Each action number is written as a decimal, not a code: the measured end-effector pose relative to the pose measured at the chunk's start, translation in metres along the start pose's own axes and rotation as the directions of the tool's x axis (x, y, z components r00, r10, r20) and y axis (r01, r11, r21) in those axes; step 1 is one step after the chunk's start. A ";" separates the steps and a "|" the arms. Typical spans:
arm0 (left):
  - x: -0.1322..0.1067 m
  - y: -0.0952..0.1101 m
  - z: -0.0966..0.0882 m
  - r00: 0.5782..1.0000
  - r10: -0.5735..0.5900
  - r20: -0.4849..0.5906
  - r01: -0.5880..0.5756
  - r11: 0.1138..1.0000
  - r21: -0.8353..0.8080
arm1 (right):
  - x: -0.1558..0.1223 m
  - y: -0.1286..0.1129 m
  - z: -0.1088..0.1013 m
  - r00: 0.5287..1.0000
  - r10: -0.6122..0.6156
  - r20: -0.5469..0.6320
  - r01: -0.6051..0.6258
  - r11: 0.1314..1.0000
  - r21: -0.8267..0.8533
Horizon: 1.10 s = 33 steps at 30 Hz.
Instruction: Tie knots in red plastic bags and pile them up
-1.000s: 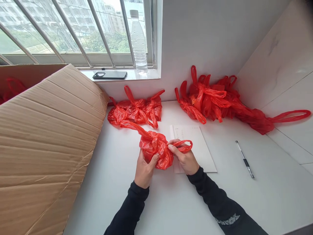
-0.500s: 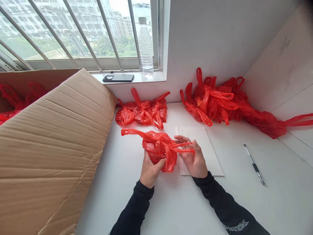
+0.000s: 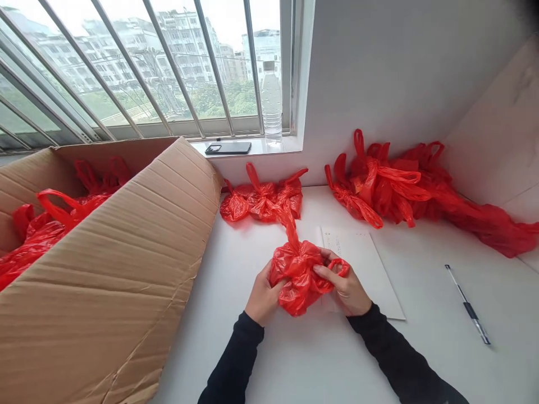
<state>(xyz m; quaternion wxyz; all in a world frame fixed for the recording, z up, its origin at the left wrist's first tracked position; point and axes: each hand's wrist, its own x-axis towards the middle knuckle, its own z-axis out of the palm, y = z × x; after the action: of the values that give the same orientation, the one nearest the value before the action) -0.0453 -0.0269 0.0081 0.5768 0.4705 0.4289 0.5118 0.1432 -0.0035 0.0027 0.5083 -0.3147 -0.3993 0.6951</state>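
Note:
A tied red plastic bag (image 3: 298, 280) is held up above the white table (image 3: 261, 359), its contents hidden. My left hand (image 3: 263, 294) grips its left side, thumb across the front. On the other side my right hand (image 3: 345, 286) pinches the bag near a looped handle, thumb in front and fingers partly behind. One twisted handle points away from me toward a row of tied red bags (image 3: 263, 199) by the wall. Partly behind the right hand lies a white sheet of paper (image 3: 374, 269) with small marks near its top.
A large open cardboard box (image 3: 126, 269) with red bags (image 3: 50, 230) inside stands at left. More red bags (image 3: 387, 179) are heaped at the back right. A pen (image 3: 467, 306) lies at right. The windowsill holds a phone (image 3: 228, 147) and a water bottle (image 3: 272, 106).
My right hand has closed on the bag's right side. The bag has turned, its long handle now pointing away from me instead of left. The view has shifted left, showing more of the box.

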 end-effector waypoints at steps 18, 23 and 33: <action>-0.010 0.032 0.009 0.982 -0.111 -0.155 0.064 0.959 -0.276 | -0.003 -0.012 0.008 0.994 0.076 0.082 -0.087 0.986 0.139; -0.013 0.034 0.016 0.987 -0.158 -0.034 0.146 0.962 -0.230 | 0.000 -0.007 0.006 0.991 0.020 0.129 -0.016 0.999 -0.036; -0.019 0.027 0.017 0.976 -0.204 -0.080 0.189 0.968 -0.166 | -0.002 -0.005 0.009 0.985 -0.062 0.159 0.083 0.988 -0.130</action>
<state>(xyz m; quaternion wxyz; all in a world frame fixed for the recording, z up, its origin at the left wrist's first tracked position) -0.0362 -0.0470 0.0380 0.6387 0.3533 0.4590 0.5064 0.1381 -0.0064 0.0112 0.4782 -0.2788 -0.4952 0.6696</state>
